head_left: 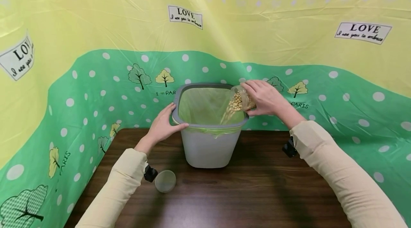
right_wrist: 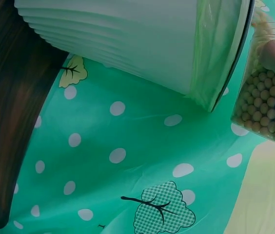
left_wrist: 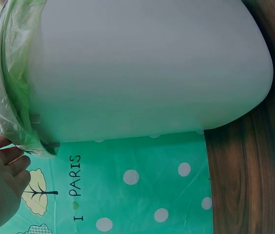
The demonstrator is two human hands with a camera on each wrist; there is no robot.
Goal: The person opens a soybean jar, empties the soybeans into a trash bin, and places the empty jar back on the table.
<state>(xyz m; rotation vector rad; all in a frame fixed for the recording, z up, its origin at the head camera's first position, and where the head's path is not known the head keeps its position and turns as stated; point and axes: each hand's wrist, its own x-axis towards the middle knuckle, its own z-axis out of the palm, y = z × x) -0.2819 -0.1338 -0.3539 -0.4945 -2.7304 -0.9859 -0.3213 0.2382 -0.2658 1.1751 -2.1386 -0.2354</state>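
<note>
My right hand [head_left: 264, 96] grips a clear plastic jar [right_wrist: 240, 108] of soybeans [right_wrist: 265, 100], tilted mouth-down over the right rim of a light grey trash can [head_left: 210, 147]. Soybeans stream from its mouth into the can; many still fill the jar's base. A thin green bag [head_left: 199, 105] lines the can, its edge folded out under the dark grey ring [head_left: 208, 125]. My left hand [head_left: 160, 125] holds the rim at its left front corner, thumb along the front and fingers at the side. The bottom of the can's inside is hidden.
A round translucent lid [head_left: 165, 181] lies on the dark wooden table [head_left: 224, 199], near my left wrist. Behind the table hangs a green and yellow printed cloth [head_left: 224, 35], close to the back of the can. Small black devices sit on both wrists.
</note>
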